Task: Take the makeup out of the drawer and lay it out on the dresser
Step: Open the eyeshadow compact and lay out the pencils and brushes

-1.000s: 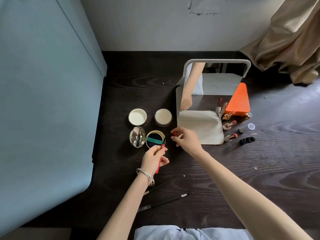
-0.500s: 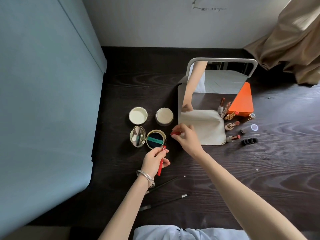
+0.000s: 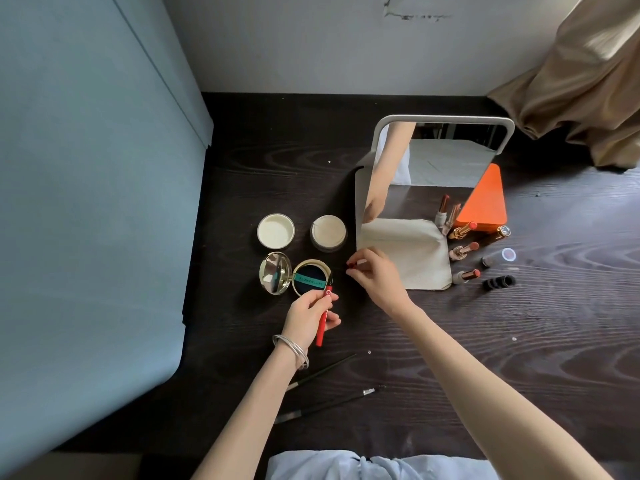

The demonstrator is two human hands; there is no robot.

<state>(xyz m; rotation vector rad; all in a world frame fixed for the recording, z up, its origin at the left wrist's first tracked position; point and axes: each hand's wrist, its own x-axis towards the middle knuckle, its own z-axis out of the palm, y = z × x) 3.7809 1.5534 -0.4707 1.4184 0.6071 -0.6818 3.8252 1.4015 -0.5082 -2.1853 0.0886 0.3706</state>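
Since half a second ago my right hand (image 3: 375, 275) has slid a touch right toward the mirror base (image 3: 405, 254), pinching the red cap (image 3: 351, 265). Left hand (image 3: 308, 315) grips the red pen (image 3: 323, 318) mid-frame, tip over the compact (image 3: 311, 277); guessing I'm keeping it uncapped to lay out. Lipsticks (image 3: 464, 251) sit right of the base.

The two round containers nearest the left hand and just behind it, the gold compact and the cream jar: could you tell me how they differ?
The gold compact is hinged open, its mirrored lid folded out to the left; the cream jar has no hinge, and its separate lid lies beside it, inside up. The compact shows a dark cushion with a teal band; the jar shows a pale top. The compact lies closer to the left hand. Both are round and open on the dark dresser.
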